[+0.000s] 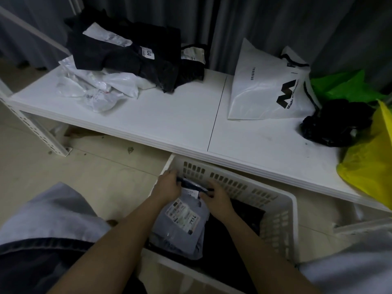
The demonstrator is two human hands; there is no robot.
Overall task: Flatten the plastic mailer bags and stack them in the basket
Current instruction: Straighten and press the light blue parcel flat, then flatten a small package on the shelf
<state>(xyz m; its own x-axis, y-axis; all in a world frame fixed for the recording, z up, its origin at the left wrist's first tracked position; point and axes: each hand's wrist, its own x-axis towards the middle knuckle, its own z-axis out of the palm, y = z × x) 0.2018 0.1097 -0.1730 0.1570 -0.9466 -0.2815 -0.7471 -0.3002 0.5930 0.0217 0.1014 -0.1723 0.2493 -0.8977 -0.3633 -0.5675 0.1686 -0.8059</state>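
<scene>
I see both hands down inside the white basket (275,219), which sits on the floor (95,166) just under the front edge of the bench (169,119). My left hand (167,184) grips the far left corner of a grey mailer bag (180,228), fingers curled over its top edge. My right hand (216,197) pinches the same top edge a little to the right, near the basket's slotted far wall. The grey bag lies fairly flat in the left part of the basket, its printed label (183,215) facing up, on top of dark bags (229,236) that fill the rest of the bottom.

On the bench, at the far left, I see a heap of black bags (127,58) lying partly over crumpled white bags (95,88). A flat white bag with a black logo (265,85) lies toward the right, and beside it a crumpled black bag (333,124), a green bag (347,85) and a yellow bag (371,158) at the right edge.
</scene>
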